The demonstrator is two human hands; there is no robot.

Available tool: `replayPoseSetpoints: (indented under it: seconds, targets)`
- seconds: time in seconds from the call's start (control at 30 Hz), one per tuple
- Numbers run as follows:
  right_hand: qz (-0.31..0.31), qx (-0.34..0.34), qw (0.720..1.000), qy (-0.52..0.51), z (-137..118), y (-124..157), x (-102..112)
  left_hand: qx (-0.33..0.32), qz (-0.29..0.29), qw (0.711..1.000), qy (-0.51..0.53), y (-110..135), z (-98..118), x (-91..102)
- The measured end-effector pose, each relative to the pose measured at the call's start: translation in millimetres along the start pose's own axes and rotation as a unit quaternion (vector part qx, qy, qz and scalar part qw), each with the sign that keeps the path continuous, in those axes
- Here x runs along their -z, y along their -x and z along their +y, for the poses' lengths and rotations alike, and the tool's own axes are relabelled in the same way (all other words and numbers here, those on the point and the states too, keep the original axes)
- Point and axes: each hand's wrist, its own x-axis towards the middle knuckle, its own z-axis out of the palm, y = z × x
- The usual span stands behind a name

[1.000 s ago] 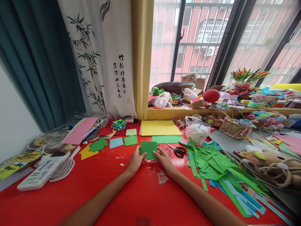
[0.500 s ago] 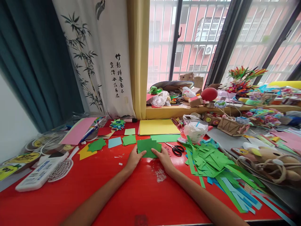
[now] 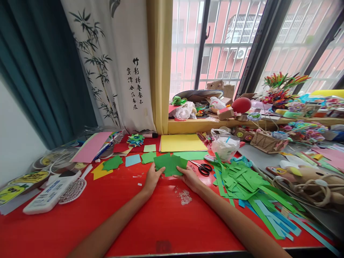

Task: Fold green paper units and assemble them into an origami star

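Note:
Several green paper squares (image 3: 171, 165) are fanned out between my hands, just above the red table (image 3: 129, 222). My left hand (image 3: 153, 176) pinches their left edge, thumb in front. On the right edge, my right hand (image 3: 189, 176) pinches them the same way. Black-handled scissors (image 3: 204, 169) lie right of my right hand. Behind the held squares rest a long green paper strip (image 3: 190, 155) and a stack of yellow paper (image 3: 182, 143). To the left are more green squares (image 3: 148, 157), a light blue square (image 3: 133, 160) and a folded paper star (image 3: 135, 140).
A heap of green paper offcuts (image 3: 242, 179) and blue strips (image 3: 279, 218) covers the right side. A white hairbrush (image 3: 73, 190) and a white bottle (image 3: 49, 195) lie at the left. At the back stands a plastic bag (image 3: 225, 145). Small clear bits (image 3: 185, 197) lie in front of my hands.
The held green squares have spread wider into a fan, their outer corners now tilted outward. Both hands still hold them. The view has shifted slightly.

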Motion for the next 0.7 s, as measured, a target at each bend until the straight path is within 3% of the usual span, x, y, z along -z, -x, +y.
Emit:
replayPoseSetpoints:
  seconds: [0.27,0.4,0.6,0.7]
  targets:
    - [-0.018,0.008,1.0,0.019,-1.5,2.0,-1.9,0.01,-0.049,0.998,0.029,-1.4,-1.1,-3.4]
    - [-0.009,0.01,1.0,0.021,-2.3,2.6,-4.2,0.015,-0.023,0.999,0.026,-3.3,-7.5,-1.4]
    - [-0.03,0.008,0.997,0.075,0.8,4.6,-9.2,-0.026,-0.045,0.999,-0.008,3.0,-0.4,-2.8]
    - [-0.036,0.018,0.996,0.079,1.9,4.8,-10.6,-0.074,-0.027,0.993,-0.089,8.9,8.2,-4.3]
